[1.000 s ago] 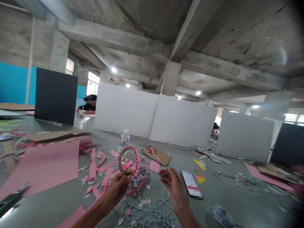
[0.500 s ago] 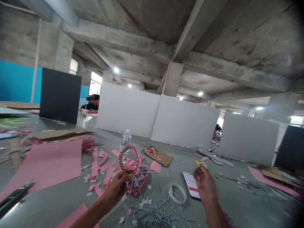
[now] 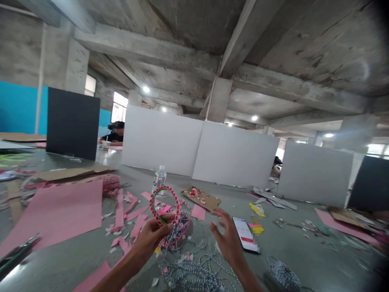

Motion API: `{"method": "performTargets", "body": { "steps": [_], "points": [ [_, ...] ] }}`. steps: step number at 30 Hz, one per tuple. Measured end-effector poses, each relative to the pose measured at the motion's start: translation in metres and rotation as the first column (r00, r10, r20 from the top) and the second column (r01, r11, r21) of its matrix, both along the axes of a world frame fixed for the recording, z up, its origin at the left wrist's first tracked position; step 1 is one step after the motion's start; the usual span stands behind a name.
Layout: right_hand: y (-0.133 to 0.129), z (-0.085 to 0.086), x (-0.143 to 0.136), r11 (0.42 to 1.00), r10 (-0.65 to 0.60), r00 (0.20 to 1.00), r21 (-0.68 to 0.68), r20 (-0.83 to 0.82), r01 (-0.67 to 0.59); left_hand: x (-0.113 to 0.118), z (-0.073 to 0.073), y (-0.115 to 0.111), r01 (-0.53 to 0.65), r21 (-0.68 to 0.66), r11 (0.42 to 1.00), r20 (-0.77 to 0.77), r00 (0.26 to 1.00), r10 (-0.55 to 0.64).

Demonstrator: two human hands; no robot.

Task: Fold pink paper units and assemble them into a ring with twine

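My left grip (image 3: pixel 155 231) was closed on the lower edge of a round green ring studded with reddish-pink dots (image 3: pixel 152 206), held upright on the near side of the clear plastic bottle (image 3: pixel 160 178). A tangled bunch of blue-and-white twisted cord (image 3: pixel 179 230) hung just beside that grip, nearer me than the bottle and slightly to its right. My right grip (image 3: pixel 223 231) stood wide, thumb and fingers apart, farther right of the bottle and nearer me; I saw nothing in it, though I could not tell whether a fine strand touched it. A loose heap of similar cord (image 3: pixel 200 272) lay on the grey counter (image 3: pixel 234 198), well this side of the bottle. I judged the step in hand to be handling the cord beside the steadied ring; the next move seemed to call for my right grip to pinch a strand while the left held firm.
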State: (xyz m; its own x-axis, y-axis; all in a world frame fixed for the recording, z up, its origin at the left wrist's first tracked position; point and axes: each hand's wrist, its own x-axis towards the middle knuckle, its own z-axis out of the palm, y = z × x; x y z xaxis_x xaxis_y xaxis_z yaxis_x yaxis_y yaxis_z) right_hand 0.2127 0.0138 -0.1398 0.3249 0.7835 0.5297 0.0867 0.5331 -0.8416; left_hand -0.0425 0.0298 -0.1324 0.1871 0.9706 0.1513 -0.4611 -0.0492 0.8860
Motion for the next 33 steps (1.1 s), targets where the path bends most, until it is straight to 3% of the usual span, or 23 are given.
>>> {"method": "performTargets", "body": {
  "steps": [1,3,6,10,17,24,33],
  "points": [
    [-0.006,0.001,-0.015,0.996,0.087,0.98,-0.02,0.176,-0.085,0.0,0.0,0.0,0.007,0.018,1.0,-0.015,1.0,-0.007],
    [-0.014,0.003,-0.042,0.967,0.254,0.913,-0.09,0.32,-0.237,0.0,0.001,-0.002,0.007,0.05,0.999,-0.055,0.999,-0.004],
    [-0.018,0.004,-0.068,0.927,0.374,0.882,-0.118,0.287,-0.355,0.001,0.004,-0.004,-0.009,0.09,0.996,-0.123,0.992,0.02],
    [-0.014,0.006,-0.078,0.878,0.476,0.857,-0.154,0.196,-0.452,0.003,0.005,-0.006,0.017,0.136,0.991,-0.189,0.982,0.009],
    [-0.011,0.0,-0.073,0.925,0.377,0.9,-0.133,0.22,-0.355,0.008,-0.005,-0.004,0.084,0.193,0.978,-0.253,0.967,-0.034],
    [-0.003,-0.017,-0.061,0.962,0.267,0.922,-0.124,0.28,-0.241,0.006,-0.011,-0.001,0.011,0.185,0.983,-0.243,0.969,0.035],
    [0.001,-0.015,-0.047,0.99,0.134,0.985,-0.05,0.106,-0.129,0.004,-0.021,0.01,-0.009,0.208,0.978,-0.244,0.968,0.061]
  ]
}}
